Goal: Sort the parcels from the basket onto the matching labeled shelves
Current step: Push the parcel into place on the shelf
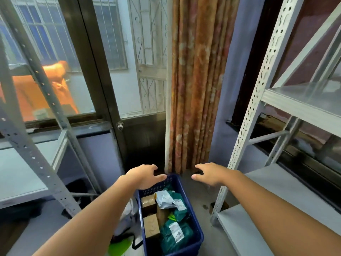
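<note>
While both hands hover empty, parcels (172, 218) lie below in the basket (193, 242).

A grey concrete floor (193, 204) is carrying a blue plastic basket (198, 237), which is sitting between two metal racks. The basket is holding green mailer bags (173, 235) with white labels, a grey mailer bag (165, 199) and brown cardboard boxes (151, 225). Just left of the basket, white and bright green bags (121, 244) are lying on the floor, touching the basket's wall. The left rack (55, 183) is standing on the floor with its pale shelf (16, 174) showing bare. The right rack (239, 145) is resting its perforated post near the basket; its lower shelves (245, 235) are showing bare grey boards.
</note>
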A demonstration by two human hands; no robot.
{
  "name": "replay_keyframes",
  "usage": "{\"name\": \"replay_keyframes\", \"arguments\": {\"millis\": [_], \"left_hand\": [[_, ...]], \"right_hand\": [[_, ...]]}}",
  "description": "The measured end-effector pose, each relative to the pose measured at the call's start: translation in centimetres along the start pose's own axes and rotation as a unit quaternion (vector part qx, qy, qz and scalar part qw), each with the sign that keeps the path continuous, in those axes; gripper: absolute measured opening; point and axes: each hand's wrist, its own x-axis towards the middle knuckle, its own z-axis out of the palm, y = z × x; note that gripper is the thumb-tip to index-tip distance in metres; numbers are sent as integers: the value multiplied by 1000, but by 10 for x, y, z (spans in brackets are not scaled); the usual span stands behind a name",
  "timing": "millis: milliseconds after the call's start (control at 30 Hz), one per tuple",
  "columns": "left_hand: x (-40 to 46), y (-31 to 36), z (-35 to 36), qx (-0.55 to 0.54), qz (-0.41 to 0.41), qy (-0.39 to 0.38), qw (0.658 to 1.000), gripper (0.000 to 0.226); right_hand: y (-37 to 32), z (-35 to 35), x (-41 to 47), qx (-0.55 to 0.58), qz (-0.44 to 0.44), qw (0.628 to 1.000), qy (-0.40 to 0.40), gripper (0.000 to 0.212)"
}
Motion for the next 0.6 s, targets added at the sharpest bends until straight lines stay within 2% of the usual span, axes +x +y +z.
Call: {"name": "replay_keyframes", "arguments": {"millis": [300,433,600], "left_hand": [[37,-19,12,-3,-60,-23,998,78],[68,-29,21,-22,-65,-48,996,66],[116,-49,27,-26,-51,-68,996,60]], "right_hand": [[3,12,63,0,-34,999,-41,76],[-1,15,90,-1,-34,997,-62,64],[-1,25,131,3,-8,997,-79,68]]}}
